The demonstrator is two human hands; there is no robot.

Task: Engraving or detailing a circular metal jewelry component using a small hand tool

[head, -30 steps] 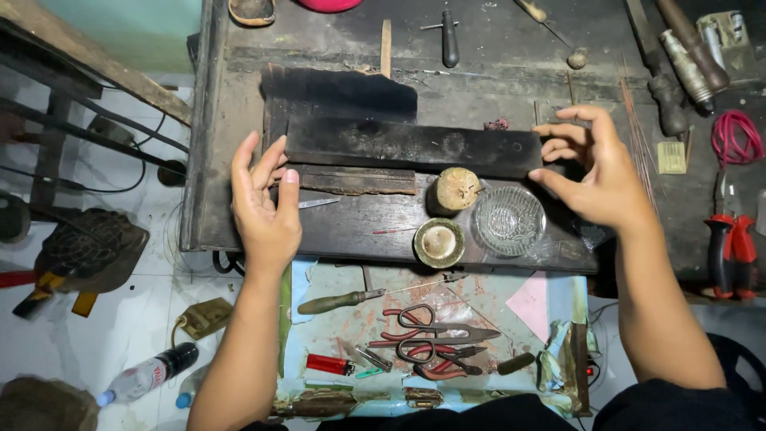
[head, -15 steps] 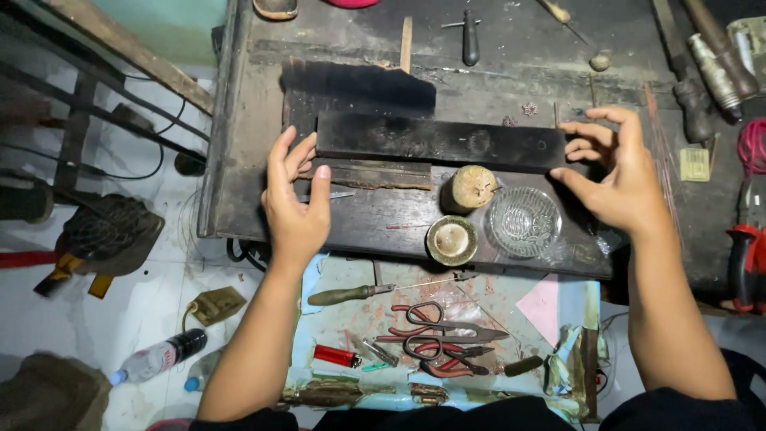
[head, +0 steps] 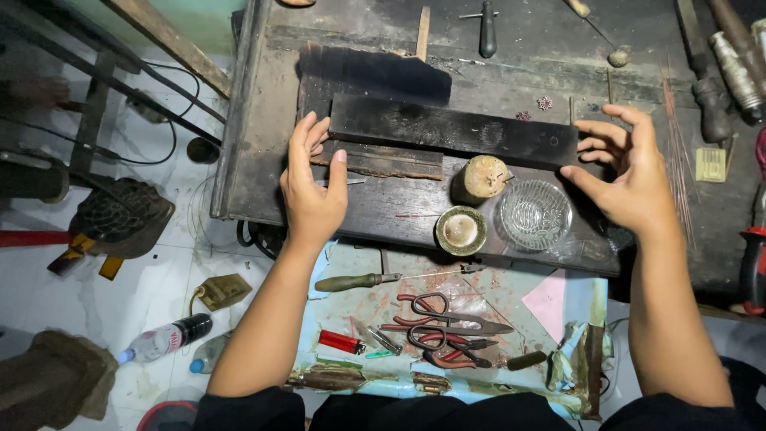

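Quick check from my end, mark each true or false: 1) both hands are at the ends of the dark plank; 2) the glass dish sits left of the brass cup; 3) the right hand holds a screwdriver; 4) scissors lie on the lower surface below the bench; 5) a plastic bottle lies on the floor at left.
1) True: the left hand and right hand flank the dark plank, fingers open.
2) False: the glass dish sits right of the brass cup.
3) False: the right hand holds no tool; the screwdriver lies below the bench.
4) True: scissors.
5) True: plastic bottle.
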